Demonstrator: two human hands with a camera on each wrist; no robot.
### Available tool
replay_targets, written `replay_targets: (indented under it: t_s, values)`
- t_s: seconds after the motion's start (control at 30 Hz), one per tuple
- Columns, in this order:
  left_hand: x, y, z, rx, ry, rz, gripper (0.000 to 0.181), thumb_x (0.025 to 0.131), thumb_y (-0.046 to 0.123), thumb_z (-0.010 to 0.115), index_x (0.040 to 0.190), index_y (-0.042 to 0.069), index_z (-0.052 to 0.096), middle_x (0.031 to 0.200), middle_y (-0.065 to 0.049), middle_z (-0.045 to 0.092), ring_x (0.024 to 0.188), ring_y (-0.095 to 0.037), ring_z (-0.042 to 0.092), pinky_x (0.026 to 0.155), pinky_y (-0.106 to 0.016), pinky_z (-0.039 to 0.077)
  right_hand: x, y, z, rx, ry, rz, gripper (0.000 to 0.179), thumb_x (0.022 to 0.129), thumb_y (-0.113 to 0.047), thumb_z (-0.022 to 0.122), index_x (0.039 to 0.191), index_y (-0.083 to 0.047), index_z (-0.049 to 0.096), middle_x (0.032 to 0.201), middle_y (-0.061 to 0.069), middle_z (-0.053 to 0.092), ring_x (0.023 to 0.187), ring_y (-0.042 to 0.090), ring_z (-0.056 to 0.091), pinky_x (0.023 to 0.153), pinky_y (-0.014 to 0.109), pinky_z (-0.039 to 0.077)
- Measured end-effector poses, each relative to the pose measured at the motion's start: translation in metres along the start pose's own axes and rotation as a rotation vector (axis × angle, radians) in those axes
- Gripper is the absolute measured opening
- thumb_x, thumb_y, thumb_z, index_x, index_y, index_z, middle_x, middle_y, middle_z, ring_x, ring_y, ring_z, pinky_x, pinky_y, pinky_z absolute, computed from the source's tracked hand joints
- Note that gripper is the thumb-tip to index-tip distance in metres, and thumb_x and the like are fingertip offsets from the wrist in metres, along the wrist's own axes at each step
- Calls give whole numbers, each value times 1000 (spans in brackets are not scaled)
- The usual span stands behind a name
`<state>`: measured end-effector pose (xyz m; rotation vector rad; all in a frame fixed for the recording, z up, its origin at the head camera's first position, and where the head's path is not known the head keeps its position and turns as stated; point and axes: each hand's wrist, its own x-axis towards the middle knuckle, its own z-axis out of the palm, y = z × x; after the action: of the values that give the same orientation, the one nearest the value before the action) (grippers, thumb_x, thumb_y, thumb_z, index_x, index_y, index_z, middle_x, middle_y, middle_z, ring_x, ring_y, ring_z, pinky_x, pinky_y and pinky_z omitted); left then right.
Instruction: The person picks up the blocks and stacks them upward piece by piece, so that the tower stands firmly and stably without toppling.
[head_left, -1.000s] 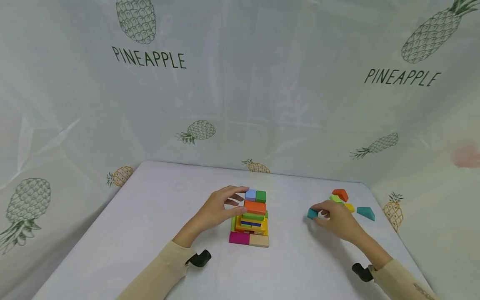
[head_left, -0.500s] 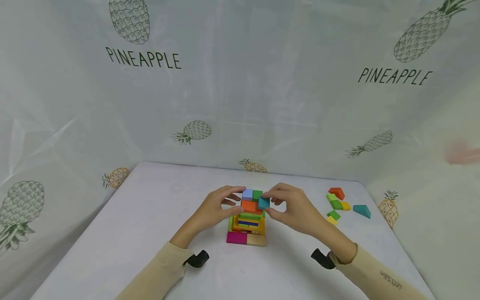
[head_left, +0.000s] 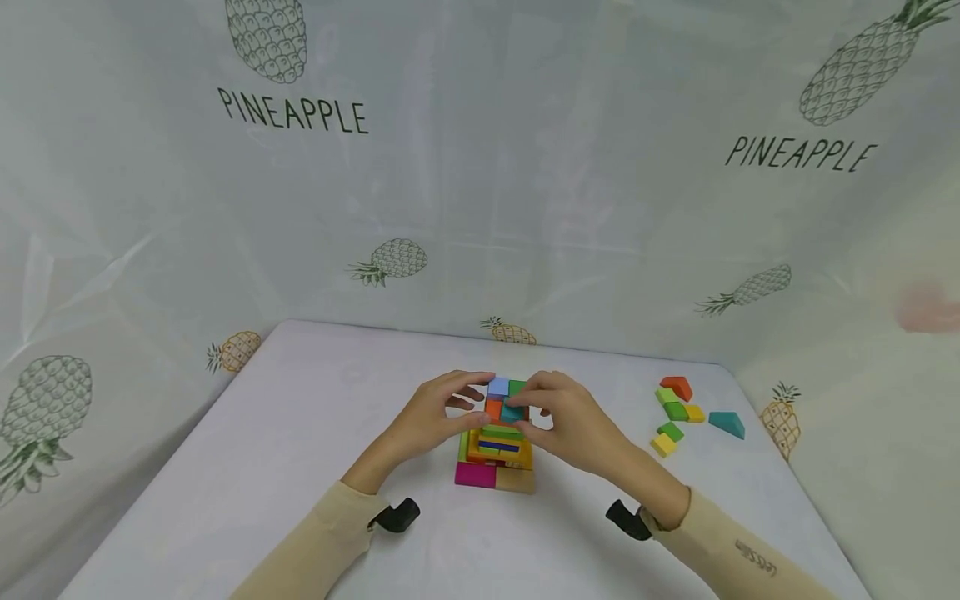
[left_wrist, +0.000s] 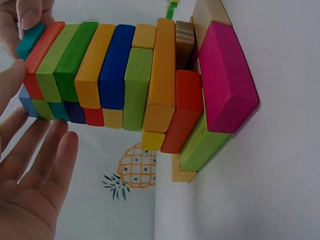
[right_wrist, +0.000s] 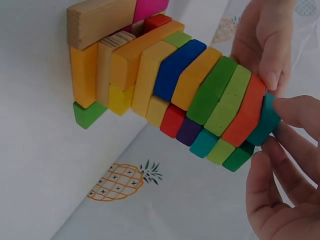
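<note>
A tall stack of coloured wooden blocks (head_left: pixel 498 448) stands on the table, built in two columns, front and back, in its upper part. My right hand (head_left: pixel 573 421) pinches a teal block (right_wrist: pixel 263 120) between thumb and fingers, at the top of the front column, against the orange block (right_wrist: pixel 245 111). Beside the stack's left side, my left hand (head_left: pixel 435 417) holds its fingers fairly straight around the upper blocks. Its thumb (left_wrist: pixel 11 82) lies at the orange block's end, and its fingertips come close to the back column's light blue block (head_left: pixel 498 387); contact there is hard to tell.
Loose blocks lie at the table's right: a red-orange one (head_left: pixel 677 387), a teal one (head_left: pixel 727 424), a yellow one (head_left: pixel 663 445) and several green or yellow ones. A pineapple-print curtain (head_left: pixel 525 167) hangs behind the white table (head_left: pixel 337 358).
My right hand has carried the teal block leftward from the right side of the table onto the top of the stack. My left hand has stayed beside the stack.
</note>
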<state>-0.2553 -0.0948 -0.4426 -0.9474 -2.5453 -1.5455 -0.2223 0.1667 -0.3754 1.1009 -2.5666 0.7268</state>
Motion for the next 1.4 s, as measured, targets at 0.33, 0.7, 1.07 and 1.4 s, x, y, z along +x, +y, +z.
replay_targets:
  t_s: [0.33, 0.7, 1.07, 1.4]
  values:
    - [1, -2, 1, 8, 0, -4, 60, 98, 33, 79, 153, 26, 57, 145, 3, 63, 123, -29, 68, 104, -40, 58, -6, 7, 8, -4, 70, -21, 22, 85, -10, 91, 106, -11, 84, 108, -2, 71, 100, 12, 60, 80, 25, 62]
    - [1, -4, 0, -4, -8, 5, 61, 97, 30, 80, 153, 26, 57, 143, 5, 64, 120, -19, 68, 104, -41, 58, 0, 6, 16, -13, 96, -94, 20, 86, -11, 90, 106, -10, 85, 106, -1, 70, 98, 13, 59, 75, 25, 61]
    - [3, -5, -1, 21, -12, 10, 59, 98, 35, 78, 153, 27, 57, 144, 6, 63, 120, -14, 67, 103, -33, 58, 3, 7, 20, 20, 120, -100, 22, 87, -11, 90, 108, -9, 85, 109, 1, 72, 101, 15, 59, 74, 19, 58]
    - [4, -1, -2, 34, -12, -10, 60, 99, 39, 77, 153, 27, 57, 144, 7, 63, 121, -13, 66, 103, -33, 57, -7, 10, 7, 23, 158, -79, 26, 86, -11, 90, 111, -12, 82, 114, -1, 71, 106, 16, 62, 78, 31, 63]
